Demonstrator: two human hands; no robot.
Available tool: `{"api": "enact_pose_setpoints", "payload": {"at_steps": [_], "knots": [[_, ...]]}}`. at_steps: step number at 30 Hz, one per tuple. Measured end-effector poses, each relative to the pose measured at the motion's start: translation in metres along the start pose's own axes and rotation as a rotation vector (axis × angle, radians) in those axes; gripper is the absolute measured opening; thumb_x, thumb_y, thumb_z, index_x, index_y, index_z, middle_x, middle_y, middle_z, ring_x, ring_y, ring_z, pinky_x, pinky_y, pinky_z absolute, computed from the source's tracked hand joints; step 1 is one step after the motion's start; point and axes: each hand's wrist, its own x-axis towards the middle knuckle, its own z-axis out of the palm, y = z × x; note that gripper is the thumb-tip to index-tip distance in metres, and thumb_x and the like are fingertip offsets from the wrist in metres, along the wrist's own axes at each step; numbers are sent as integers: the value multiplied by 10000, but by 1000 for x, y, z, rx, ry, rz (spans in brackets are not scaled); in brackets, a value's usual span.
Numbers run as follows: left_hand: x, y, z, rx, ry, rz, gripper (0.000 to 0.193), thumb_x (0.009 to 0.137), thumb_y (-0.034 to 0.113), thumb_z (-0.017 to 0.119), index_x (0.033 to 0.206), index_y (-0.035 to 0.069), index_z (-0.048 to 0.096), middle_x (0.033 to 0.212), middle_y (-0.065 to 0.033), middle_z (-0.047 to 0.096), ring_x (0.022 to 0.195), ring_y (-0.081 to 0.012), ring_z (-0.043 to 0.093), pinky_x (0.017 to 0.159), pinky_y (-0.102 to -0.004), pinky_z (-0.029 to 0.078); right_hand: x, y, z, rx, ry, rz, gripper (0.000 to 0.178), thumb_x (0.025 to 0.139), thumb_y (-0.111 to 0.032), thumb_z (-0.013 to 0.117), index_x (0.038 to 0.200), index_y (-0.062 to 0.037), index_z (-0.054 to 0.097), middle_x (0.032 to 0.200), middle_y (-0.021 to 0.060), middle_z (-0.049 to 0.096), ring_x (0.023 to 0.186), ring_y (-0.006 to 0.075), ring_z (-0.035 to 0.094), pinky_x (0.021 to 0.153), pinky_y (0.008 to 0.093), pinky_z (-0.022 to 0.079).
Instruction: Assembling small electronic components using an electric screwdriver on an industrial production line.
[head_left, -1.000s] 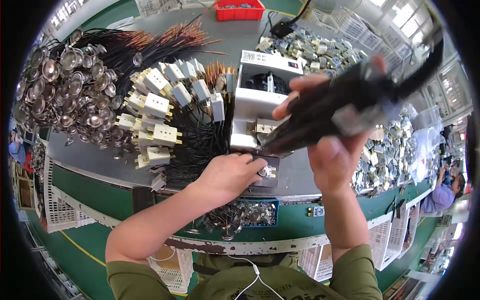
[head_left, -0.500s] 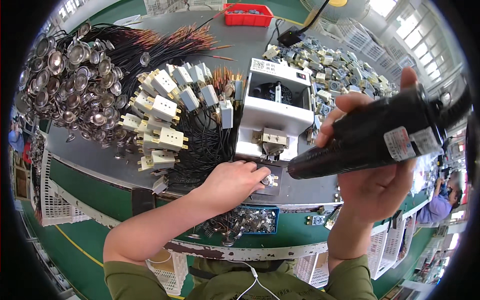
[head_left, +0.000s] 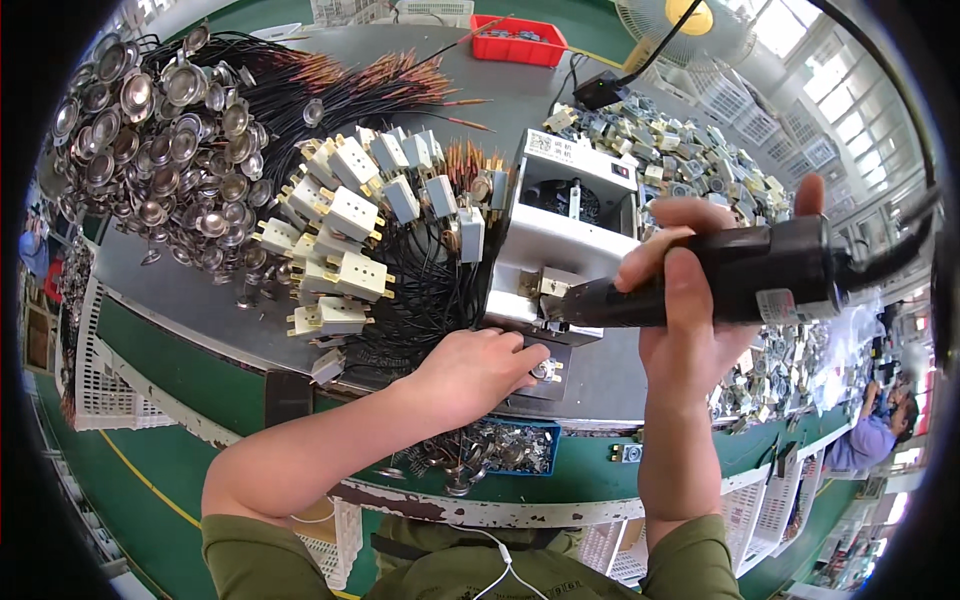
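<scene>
My right hand [head_left: 690, 320] grips a black electric screwdriver [head_left: 730, 280], held nearly level with its tip pointing left at the front of a white machine box [head_left: 570, 235]. A black cable runs off its rear toward the upper right. My left hand [head_left: 480, 370] rests on the grey bench below the box, its fingertips pinching a small metal part [head_left: 545, 370] on a dark fixture plate. The rest of that part is hidden under my fingers.
White connector blocks [head_left: 345, 215] on black wires with copper ends lie left of the box. A heap of round metal caps [head_left: 150, 130] fills the far left. Small parts [head_left: 680, 150] pile at the right, a red tray [head_left: 520, 40] at the back, a blue bin of screws [head_left: 500, 450] under the bench edge.
My right hand has lowered the screwdriver and turned it from a tilt to nearly level, its tip now near the box front. My left hand stayed at the fixture.
</scene>
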Motion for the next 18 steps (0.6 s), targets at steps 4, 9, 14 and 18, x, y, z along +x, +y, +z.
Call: {"api": "enact_pose_setpoints", "payload": {"at_steps": [4,9,14,18], "knots": [[1,0,1,-3,18,34,251,938,303,649,1073,110,563,879,-80,628,849,-290,666,684,-432,557,3,13,-5,59,-114,52,958,946,-5,628,1604,-137,-56,1011,177,646,640,157,621,615,305,540],[0,-1,0,-21,3,12,256,927,293,657,1078,105,571,877,-88,629,856,-297,668,689,-439,557,-1,12,14,-62,42,55,894,946,49,600,1607,-97,17,959,147,660,634,144,618,607,289,535],[1,0,-1,-8,1,25,264,927,291,655,1101,105,586,889,-92,641,866,-300,676,692,-436,557,11,20,-8,13,-169,44,953,905,10,669,1608,-116,39,978,158,660,636,173,635,594,296,543],[2,2,-1,58,-12,21,335,911,327,682,1189,146,639,869,-50,621,832,-265,672,682,-395,559,24,32,-6,272,-339,59,1039,855,-18,723,1610,-150,21,1008,184,661,670,217,667,620,314,560]]}}
